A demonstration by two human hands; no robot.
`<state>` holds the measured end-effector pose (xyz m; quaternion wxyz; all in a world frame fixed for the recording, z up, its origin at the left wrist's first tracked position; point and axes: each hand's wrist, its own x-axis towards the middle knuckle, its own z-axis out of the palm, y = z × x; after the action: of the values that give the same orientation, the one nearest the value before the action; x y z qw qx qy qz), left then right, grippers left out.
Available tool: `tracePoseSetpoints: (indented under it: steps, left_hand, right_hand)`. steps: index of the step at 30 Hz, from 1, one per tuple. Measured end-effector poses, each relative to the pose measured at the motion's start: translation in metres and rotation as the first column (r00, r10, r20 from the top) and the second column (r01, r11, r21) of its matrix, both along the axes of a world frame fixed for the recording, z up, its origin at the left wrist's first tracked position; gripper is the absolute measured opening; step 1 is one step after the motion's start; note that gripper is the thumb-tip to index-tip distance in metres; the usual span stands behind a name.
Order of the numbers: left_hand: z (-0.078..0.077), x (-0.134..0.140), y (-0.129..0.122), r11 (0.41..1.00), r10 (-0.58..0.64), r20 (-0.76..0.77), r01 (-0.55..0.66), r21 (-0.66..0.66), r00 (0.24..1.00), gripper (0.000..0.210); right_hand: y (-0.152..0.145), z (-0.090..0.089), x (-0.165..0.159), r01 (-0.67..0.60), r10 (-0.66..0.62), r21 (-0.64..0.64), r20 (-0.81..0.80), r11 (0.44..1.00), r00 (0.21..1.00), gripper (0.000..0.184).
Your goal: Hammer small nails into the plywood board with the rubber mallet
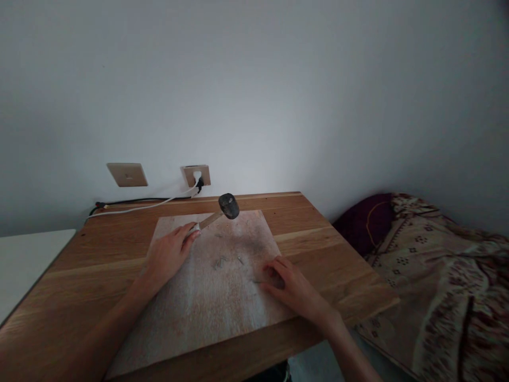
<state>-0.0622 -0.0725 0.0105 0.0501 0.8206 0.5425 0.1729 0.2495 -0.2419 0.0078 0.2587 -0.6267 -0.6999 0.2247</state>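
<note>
My left hand [169,254] is closed around the handle of a mallet [229,206] over the left part of a worn, pale board [214,313]. The mallet's dark, blocky head points up and to the right, and a whitish patch shows at the fingers. Low over the board's right edge, my right hand [288,284] has its fingers curled, with a thin, nail-like piece [256,281] jutting left from the thumb tip. Part of its grip is hidden. Several small nails [219,262] lie loose mid-board, with another nail [240,260] to their right.
The board lies on a wooden table [338,254] against a pale wall. Cables [151,208] run along the back to a wall socket [196,175]. A white surface [29,260] adjoins at left. Patterned bedding [429,276] and a dark purple cushion [366,223] are at right.
</note>
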Motion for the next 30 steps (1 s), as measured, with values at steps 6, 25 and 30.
tracePoseSetpoints:
  steps: [6, 25, 30]
  left_hand:
    - [-0.002, 0.0, 0.0, 1.0, -0.024, -0.06, 0.024, -0.002, 0.998, 0.048]
    - [-0.005, -0.002, 0.003, 0.999, 0.043, 0.081, -0.044, 0.008, 0.996, 0.05]
    - [-0.005, -0.003, 0.001, 0.998, 0.056, 0.113, -0.056, 0.003, 0.992, 0.049]
  right_hand:
    - [0.003, 0.004, -0.017, -0.115, 0.115, 0.046, 0.002, 0.992, 0.993, 0.009]
    - [0.177, 0.006, -0.018, -0.045, -0.001, 0.225, 0.198, 0.973, 0.98, 0.02]
    - [0.178, -0.007, -0.018, -0.081, 0.007, 0.254, 0.283, 0.964, 0.959, 0.006]
